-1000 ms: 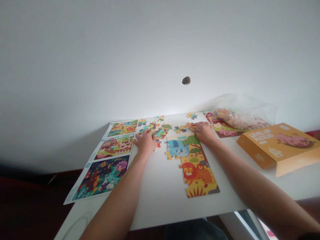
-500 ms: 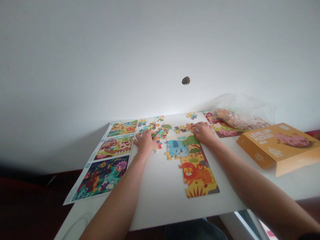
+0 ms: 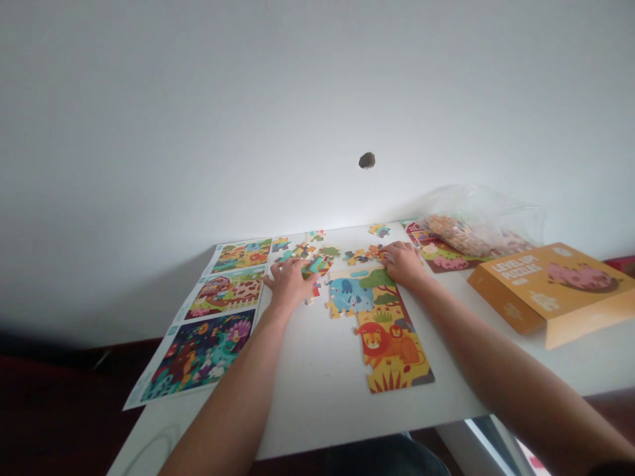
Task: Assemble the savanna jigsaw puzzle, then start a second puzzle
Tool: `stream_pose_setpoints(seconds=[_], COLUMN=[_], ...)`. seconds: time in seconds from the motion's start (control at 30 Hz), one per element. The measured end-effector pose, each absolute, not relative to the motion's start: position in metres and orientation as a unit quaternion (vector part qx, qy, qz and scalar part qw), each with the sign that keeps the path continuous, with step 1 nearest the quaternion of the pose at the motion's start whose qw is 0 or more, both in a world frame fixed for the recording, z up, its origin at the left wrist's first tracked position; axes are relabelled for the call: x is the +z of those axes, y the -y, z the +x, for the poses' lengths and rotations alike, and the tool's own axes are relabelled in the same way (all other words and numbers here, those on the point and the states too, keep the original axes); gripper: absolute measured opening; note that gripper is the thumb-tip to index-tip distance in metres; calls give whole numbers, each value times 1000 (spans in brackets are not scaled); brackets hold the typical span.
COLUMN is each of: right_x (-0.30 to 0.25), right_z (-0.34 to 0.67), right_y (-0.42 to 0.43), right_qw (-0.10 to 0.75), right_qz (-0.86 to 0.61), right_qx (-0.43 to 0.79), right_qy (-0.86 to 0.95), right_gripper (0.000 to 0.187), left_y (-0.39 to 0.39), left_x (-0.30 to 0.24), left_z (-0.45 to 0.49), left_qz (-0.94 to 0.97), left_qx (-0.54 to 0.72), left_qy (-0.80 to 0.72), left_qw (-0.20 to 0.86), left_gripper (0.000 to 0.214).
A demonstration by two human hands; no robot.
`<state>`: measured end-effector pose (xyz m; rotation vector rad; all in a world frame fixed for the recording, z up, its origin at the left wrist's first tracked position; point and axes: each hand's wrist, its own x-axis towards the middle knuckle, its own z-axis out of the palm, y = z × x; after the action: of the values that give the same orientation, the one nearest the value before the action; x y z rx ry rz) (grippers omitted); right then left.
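Observation:
My left hand (image 3: pixel 290 284) rests with fingers apart over loose jigsaw puzzle pieces (image 3: pixel 320 261), partly covering them. Just under its thumb lies a red and blue piece (image 3: pixel 313 295). To the right, my right hand (image 3: pixel 403 263) lies with fingers loosely stretched at a row of orange and yellow pieces (image 3: pixel 361 255); its fingertips touch the row's right end. Between my forearms is a joined puzzle section (image 3: pixel 394 344) with lions, blue elephants and a tree. Its left edge is stepped, with knobs sticking out.
A sheet of printed pictures (image 3: pixel 211 291) lies at the left table edge. On the right are an orange puzzle box (image 3: pixel 555 284), a clear bag of pieces (image 3: pixel 459 231) and a farm picture (image 3: pixel 441 259). A wall with a hole (image 3: pixel 367 160) stands behind.
My left hand has shifted very slightly, its thumb a little lower. My right hand stays at the same pieces, and the view has moved a touch.

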<state>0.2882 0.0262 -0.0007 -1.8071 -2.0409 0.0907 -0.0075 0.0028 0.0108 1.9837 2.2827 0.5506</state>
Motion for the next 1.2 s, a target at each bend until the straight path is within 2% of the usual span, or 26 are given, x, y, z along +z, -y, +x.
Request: stream_pose_setpoints(seconds=[0.4,0.53,0.7,0.8,0.9,1.07,1.2], right_x=[-1,-3,1,3,4,3,3], right_z=[290,291,294,293,287,273,270], right_y=[-26,-26,-25,-25,-24,-19,-18], right_qw=[226,231,254,260,241,156,154], right_qz=[-676,-679,-698,-684,-623,-538,-542], right_qx=[14,7,4,18,25,63,63], right_qy=[701,697,669,681,744,826,824], right_gripper=[32,34,46,45,41,44,42], left_y=[-5,-4,-5,-6,-5,-2,1], left_x=[6,9,8,7,8,12,10], left_z=[-8,-7,-8,-9,-9,-2,5], left_qz=[648,658,656,649,647,692,748], left_qx=[198,205,190,187,191,195,190], left_qy=[-736,-724,-730,-737,-738,-695,-636], left_qw=[17,18,20,20,18,16,13], left_gripper=[23,26,33,31,27,24,23])
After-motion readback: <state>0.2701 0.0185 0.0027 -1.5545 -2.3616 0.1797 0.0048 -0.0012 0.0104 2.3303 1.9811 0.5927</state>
